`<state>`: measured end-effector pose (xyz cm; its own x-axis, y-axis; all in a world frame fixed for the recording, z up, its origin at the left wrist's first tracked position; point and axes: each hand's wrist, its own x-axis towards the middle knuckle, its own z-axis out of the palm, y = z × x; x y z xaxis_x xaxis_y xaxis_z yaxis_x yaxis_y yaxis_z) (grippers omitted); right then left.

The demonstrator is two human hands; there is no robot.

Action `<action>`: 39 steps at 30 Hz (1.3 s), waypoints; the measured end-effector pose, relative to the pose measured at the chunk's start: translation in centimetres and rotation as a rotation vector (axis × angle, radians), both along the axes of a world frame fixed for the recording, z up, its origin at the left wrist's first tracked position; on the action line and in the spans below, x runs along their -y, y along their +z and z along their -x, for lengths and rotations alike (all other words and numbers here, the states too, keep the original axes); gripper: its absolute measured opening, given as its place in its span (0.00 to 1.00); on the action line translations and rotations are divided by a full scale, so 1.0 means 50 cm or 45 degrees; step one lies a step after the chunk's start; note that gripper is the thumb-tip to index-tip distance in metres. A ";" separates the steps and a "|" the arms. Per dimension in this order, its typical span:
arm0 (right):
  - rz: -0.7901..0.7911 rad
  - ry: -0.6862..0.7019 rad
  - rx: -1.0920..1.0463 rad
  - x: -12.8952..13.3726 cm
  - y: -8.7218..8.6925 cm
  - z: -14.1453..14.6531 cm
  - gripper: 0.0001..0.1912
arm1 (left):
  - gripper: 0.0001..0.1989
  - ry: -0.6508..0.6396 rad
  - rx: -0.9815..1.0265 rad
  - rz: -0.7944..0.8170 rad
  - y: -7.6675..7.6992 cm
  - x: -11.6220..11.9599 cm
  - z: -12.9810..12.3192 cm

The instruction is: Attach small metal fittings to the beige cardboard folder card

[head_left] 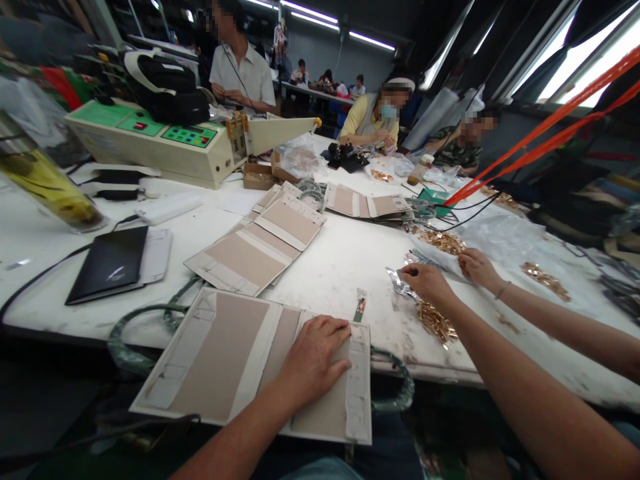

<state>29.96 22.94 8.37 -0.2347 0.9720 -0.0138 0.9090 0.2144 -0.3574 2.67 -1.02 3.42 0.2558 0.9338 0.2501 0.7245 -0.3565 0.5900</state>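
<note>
My left hand (317,360) lies flat, fingers stretched, on a beige bag panel (215,360) with white strips and edging. The panel overhangs the table's front edge, and plastic-wrapped green loop handles (397,390) stick out at its sides. Off to the right, my right hand (430,285) is closed in a pinch beside a shiny silver foil piece (399,281); whatever sits between the fingertips is too small to name. Gold metal pieces (436,323) lie in a heap just below that hand. A small strip with a dark green end (360,305) touches the panel's far edge.
More beige panels (255,250) are stacked behind. At left are a black folder (110,263), a jar of yellow liquid (47,180) and a cream machine (165,143). A co-worker's hand (480,268) reaches in from the right, near more gold pieces (443,240). Orange straps (540,137) slant overhead.
</note>
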 end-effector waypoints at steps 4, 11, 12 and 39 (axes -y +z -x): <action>-0.060 -0.001 0.044 0.002 0.004 0.001 0.18 | 0.31 0.005 0.003 0.006 0.004 -0.001 0.001; -0.116 -0.044 0.071 0.001 0.008 0.001 0.18 | 0.31 0.008 0.014 0.017 0.007 -0.002 0.000; -0.103 -0.041 0.059 0.001 0.008 0.001 0.17 | 0.31 0.005 0.013 0.018 0.007 -0.002 0.000; 0.508 0.709 -0.110 0.241 0.038 0.174 0.11 | 0.31 0.027 0.043 0.051 0.001 0.001 -0.003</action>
<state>21.25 10.89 10.25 -0.7136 0.6311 -0.3041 0.6665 0.4780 -0.5721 2.83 -1.06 3.45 0.2280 0.9483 0.2206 0.7108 -0.3169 0.6279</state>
